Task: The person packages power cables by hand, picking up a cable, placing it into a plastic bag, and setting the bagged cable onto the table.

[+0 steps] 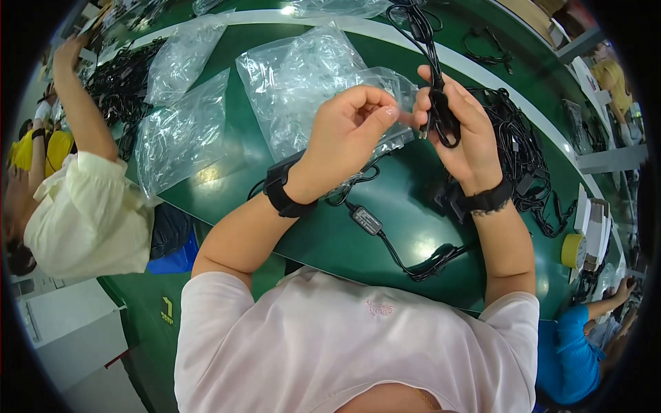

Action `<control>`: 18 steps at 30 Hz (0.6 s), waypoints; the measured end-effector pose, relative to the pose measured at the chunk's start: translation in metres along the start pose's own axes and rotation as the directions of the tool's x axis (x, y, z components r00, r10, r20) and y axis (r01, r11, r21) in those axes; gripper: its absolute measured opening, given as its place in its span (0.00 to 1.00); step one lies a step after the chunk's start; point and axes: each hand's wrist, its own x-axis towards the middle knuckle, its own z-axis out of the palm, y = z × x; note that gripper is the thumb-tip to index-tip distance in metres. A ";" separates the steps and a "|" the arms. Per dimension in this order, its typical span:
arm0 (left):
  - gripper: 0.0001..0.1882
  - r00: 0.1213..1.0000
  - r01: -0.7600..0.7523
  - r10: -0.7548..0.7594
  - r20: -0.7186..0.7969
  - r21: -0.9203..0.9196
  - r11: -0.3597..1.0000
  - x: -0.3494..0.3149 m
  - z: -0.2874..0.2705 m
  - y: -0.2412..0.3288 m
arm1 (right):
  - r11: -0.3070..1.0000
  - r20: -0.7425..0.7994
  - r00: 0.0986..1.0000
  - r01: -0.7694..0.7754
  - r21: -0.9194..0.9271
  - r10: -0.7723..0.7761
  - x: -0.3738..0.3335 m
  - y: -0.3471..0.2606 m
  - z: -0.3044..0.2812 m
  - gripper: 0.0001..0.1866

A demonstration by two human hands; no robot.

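My right hand [469,131] is closed round a folded bundle of black cable [441,107], raised over the table with its upper loops reaching toward the far edge. A small metal-tipped plug shows at the bundle's lower end. Just left of it, my left hand [351,134] is closed in a pinch, thumb against fingers. What lies in that pinch, if anything, is too small and blurred to tell. Below my hands, another black cable with a small inline box [366,220] rests on the green table [323,241]. Clear plastic bags [303,82] lie behind my left hand.
A tangled heap of black cables [516,144] lies right of my right hand. More clear bags [182,138] and a dark cable pile [127,79] are at left. A yellow tape roll [572,250] stands by white boxes [593,224]. People work on both sides.
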 end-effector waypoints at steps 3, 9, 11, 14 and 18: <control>0.04 0.995 -0.048 0.042 0.091 0.070 0.996 0.001 0.000 0.002 | 0.979 0.057 0.996 0.060 0.193 -0.072 0.004 0.003 -0.011 0.22; 0.03 0.983 -0.156 0.170 -0.072 0.168 0.973 0.002 -0.002 -0.004 | 0.999 0.022 1.000 0.001 0.054 -0.002 0.004 -0.012 -0.005 0.21; 0.03 0.958 -0.235 0.274 -0.082 0.319 0.918 0.006 -0.011 -0.007 | 0.999 0.058 0.998 0.039 -0.006 -0.039 0.006 -0.013 -0.001 0.21; 0.05 0.935 -0.335 0.352 0.040 0.424 0.841 0.006 -0.009 -0.005 | 0.996 0.118 0.992 0.026 0.082 -0.036 0.002 -0.009 0.008 0.22; 0.05 0.862 -0.503 0.409 0.301 0.403 0.764 -0.005 0.002 -0.003 | 0.981 0.003 0.998 0.057 0.187 -0.058 0.003 -0.001 0.010 0.23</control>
